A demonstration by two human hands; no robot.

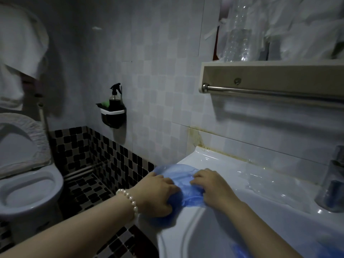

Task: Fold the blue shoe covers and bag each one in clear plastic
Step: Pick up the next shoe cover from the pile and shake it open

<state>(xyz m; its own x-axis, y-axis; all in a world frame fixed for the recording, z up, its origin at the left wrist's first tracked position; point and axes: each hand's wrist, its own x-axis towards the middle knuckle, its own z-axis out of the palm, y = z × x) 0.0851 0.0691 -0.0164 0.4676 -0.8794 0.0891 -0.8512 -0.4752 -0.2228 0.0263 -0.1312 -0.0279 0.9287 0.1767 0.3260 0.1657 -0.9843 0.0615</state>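
Observation:
A blue shoe cover (183,185) lies spread on the left corner of the white washbasin (232,220). My left hand (158,194), with a pearl bracelet at the wrist, grips the cover's near left edge, thumb curled under the bunched plastic. My right hand (210,185) rests on the cover's right side with fingers bent, pressing it down. A clear plastic bag (264,185) lies flat on the basin ledge to the right. More blue plastic (240,249) shows inside the basin bowl at the bottom edge.
A metal tap (333,185) stands at the right of the basin. A shelf with a towel rail (270,90) hangs above. A toilet (28,183) stands on the left, and a black wall holder with a spray bottle (113,107) is on the tiled wall.

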